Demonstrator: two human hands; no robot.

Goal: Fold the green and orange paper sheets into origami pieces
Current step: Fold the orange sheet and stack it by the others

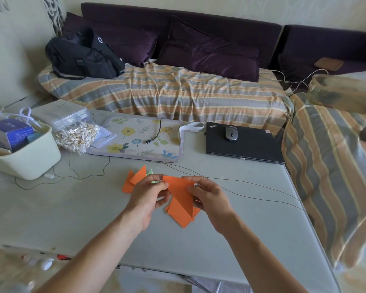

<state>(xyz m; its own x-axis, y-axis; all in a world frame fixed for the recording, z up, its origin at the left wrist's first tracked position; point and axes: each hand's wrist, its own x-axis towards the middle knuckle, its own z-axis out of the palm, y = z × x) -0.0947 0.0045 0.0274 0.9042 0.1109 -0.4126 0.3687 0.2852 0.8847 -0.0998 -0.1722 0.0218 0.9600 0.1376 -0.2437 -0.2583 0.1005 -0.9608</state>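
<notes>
An orange sheet (181,192) is pinched above the table between the left hand (148,195) and right hand (209,197). Being light and easily creased, it is best held by its edges.

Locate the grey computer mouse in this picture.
In the head view, the grey computer mouse sits on the closed black laptop at the grey table's far right, right of the floral mat.

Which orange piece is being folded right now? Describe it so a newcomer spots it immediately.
Start at the grey table, near its front middle. The orange piece is held up between the left hand and right hand. Other orange pieces lie flat beside it, untouched.
</notes>
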